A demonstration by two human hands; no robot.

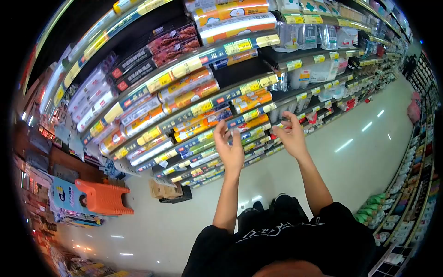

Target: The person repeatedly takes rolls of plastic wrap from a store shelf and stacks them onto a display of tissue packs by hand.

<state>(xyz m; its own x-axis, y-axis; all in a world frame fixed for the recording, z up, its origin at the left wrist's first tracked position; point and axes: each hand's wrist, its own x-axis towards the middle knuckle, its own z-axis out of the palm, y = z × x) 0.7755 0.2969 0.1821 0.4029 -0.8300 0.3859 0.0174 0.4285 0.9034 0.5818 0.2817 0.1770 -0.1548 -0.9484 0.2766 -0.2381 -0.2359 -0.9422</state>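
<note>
My left hand (pixel 230 150) is raised in front of the shelf, its thumb and fingers loosely curved and apart, with nothing visible in them. Just beyond it lie orange-and-white boxed rolls (pixel 203 123) on a lower shelf. Level with it, to the right, my right hand (pixel 292 137) is also open, fingers bent and nothing held. Behind that hand, clear plastic cups (pixel 302 102) stand on a shelf. Another stack of orange boxes (pixel 253 100) sits between the two hands, farther back. Neither hand appears to touch the goods, though depth is hard to judge.
Yellow price tags (pixel 238 46) line the shelf edges. Orange stacked stools (pixel 102 197) and a cardboard box (pixel 164 188) stand on the glossy floor (pixel 175 231) at left. A second shelf with green-wrapped goods (pixel 371 207) runs along the right.
</note>
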